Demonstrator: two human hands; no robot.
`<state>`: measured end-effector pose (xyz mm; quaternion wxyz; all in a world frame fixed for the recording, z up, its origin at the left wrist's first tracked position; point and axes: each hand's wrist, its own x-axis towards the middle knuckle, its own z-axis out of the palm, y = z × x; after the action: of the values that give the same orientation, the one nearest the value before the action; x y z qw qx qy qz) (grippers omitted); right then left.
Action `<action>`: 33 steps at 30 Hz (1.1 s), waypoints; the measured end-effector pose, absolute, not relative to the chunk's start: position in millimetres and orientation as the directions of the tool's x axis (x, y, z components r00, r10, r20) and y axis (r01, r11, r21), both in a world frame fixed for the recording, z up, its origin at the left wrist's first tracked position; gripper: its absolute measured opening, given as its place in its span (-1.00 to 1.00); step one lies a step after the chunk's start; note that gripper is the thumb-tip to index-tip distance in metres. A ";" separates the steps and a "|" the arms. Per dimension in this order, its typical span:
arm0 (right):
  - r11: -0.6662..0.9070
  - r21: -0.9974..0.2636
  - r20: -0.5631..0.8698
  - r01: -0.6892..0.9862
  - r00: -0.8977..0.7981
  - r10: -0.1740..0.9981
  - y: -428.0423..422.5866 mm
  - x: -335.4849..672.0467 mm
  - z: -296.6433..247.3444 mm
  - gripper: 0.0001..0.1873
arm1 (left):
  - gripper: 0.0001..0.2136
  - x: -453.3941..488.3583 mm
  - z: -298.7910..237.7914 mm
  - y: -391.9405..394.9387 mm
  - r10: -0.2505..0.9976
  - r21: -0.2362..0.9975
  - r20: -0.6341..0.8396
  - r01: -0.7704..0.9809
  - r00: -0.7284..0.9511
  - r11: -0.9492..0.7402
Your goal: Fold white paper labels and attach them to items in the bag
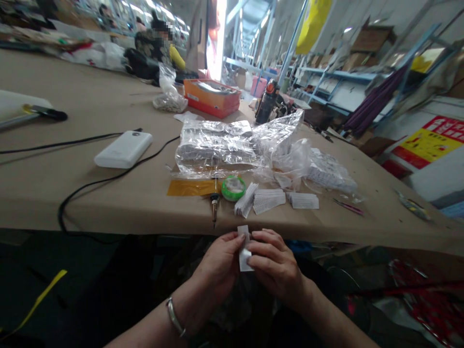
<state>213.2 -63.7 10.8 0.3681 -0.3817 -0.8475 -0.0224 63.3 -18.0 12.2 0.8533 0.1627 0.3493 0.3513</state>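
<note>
A small white rectangular strip (245,258), perhaps a label, is held upright just off the table's front edge. My left hand (221,258) pinches it from the left, thumb on its face. On the other side my right hand (277,266) grips its right edge with bent fingers. Just beyond lie a fanned stack of white strips (268,199), a narrower stack (245,200) and a neat stack (303,200). Left of them sit a round green container (233,188) with pale contents and a pen-like tool (214,205) with a metal tip, pointing at me.
Clear plastic bags (217,145) with white pieces spread behind the stacks. An amber sheet (190,187), a white power bank (123,149) and a black cable (87,186) lie left. Tweezers (348,207) lie right. Behind are an orange box (212,99), a bottle (266,104) and a seated person (154,46).
</note>
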 end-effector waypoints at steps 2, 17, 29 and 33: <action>0.651 -0.256 0.623 0.714 -0.393 0.676 -57.6 218.5 12.7 -0.69 | -0.97 64.5 12.2 -17.5 0.704 0.544 -0.522 -0.448 0.482 0.710; 0.450 -0.395 0.673 0.801 -0.081 0.735 -35.1 251.2 -7.8 -0.84 | -0.95 59.8 17.8 -23.2 0.657 0.613 -0.620 -0.259 0.429 0.747; 0.737 -0.241 0.574 0.632 -0.519 0.633 -70.6 209.0 -6.2 -0.87 | -0.97 61.3 9.1 -24.8 0.687 0.496 -0.521 -0.476 0.506 0.726; 0.737 -0.221 0.567 0.638 -0.531 0.630 -71.8 206.9 -7.8 -0.87 | -0.97 61.7 9.7 -26.6 0.691 0.509 -0.510 -0.468 0.512 0.722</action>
<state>206.9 -71.8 -7.8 0.3211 -0.3624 -0.8750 -0.0066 61.7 -26.6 9.7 0.8554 0.1554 0.3597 0.3387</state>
